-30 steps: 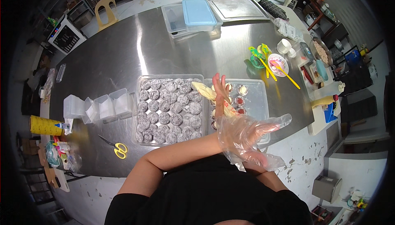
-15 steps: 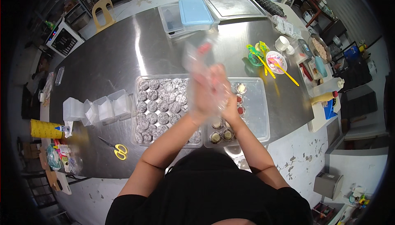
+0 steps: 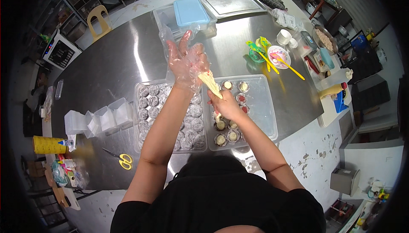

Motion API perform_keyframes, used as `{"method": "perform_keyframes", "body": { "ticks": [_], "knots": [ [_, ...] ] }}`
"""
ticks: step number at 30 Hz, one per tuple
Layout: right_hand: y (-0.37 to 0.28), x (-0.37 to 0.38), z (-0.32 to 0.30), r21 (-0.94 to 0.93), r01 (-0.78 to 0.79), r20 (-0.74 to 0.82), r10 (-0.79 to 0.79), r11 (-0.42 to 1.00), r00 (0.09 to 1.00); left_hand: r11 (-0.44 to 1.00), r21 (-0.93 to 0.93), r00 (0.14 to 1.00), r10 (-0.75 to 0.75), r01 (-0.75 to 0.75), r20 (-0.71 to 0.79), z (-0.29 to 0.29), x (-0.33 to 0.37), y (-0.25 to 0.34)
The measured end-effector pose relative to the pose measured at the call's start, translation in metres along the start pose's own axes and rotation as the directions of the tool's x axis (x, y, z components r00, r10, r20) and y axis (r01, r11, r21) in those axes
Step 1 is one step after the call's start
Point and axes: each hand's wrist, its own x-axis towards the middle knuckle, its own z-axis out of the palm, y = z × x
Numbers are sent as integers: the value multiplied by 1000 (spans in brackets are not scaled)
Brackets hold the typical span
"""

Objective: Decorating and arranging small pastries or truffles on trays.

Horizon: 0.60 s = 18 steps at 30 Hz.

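My left hand (image 3: 184,65) is raised palm up over the trays, with clear plastic spread around it. Its thumb and forefinger stretch out while the other fingers curl in at the upper end of a piping bag (image 3: 208,83) filled with pale yellow cream. Lower on the same bag, the fingers of my right hand (image 3: 227,106) are wrapped round it, its narrow end pointing down. Below lies a clear tray (image 3: 266,118) with small dark cakes (image 3: 233,136), some topped with pale cream and some with red. Beside it, another tray (image 3: 137,105) holds rows of sugar-dusted dark cookies (image 3: 194,110).
Left stand lined clear boxes (image 3: 108,116) and yellow-handled scissors (image 3: 125,161). Bowls with spatulas (image 3: 279,57) and white cups (image 3: 283,37) sit to the right. At the far edge are a blue-lidded container (image 3: 191,12) and a metal baking tray (image 3: 232,4).
My hands were blurred and close together above the trays; now they are apart, the left up and to the left, the right lower. The cream in the bag now shows between them.
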Motion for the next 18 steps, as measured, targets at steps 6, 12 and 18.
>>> {"method": "perform_keyframes", "body": {
  "ticks": [6,12,18],
  "knots": [
    [12,0,-20,423,-95,224,-3,901,975,999,37,998,16,-14,-58,7,4,-12],
    [24,1,-29,334,-192,240,114,923,964,988,150,985,-1,-26,174,40,-13,-49],
    [42,8,-40,271,361,-271,-289,892,918,805,588,890,-205,-83,407,46,-33,-92]
  ]
}}
